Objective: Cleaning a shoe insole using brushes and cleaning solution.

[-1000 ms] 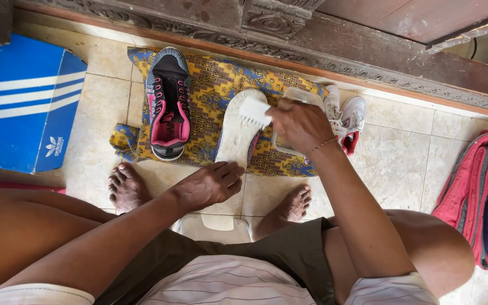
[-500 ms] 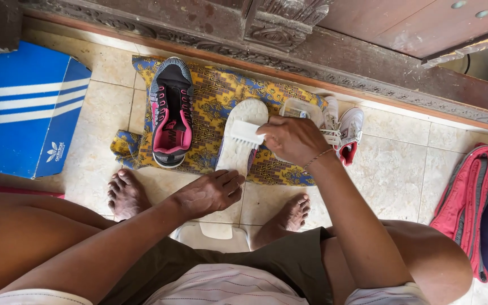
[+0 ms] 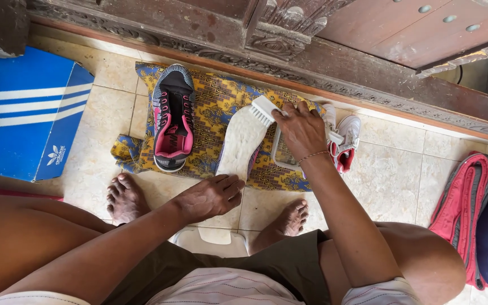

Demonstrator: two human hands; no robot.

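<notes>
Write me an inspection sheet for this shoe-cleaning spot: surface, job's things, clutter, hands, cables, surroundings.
Surface: beige tiled floor with a yellow-and-blue patterned cloth spread on it.
Job's things: white shoe insole lying on the cloth; white scrubbing brush with its bristles at the insole's top end.
Clutter: grey-and-pink sneaker on the cloth; second sneaker, white and red, behind the right hand; blue striped shoebox; red bag.
Hands: right hand grips the brush; left hand presses the insole's lower end, fingers spread.
Cables: nothing seen.
Surroundings: carved dark wooden door frame; bare feet on the tiles.
</notes>
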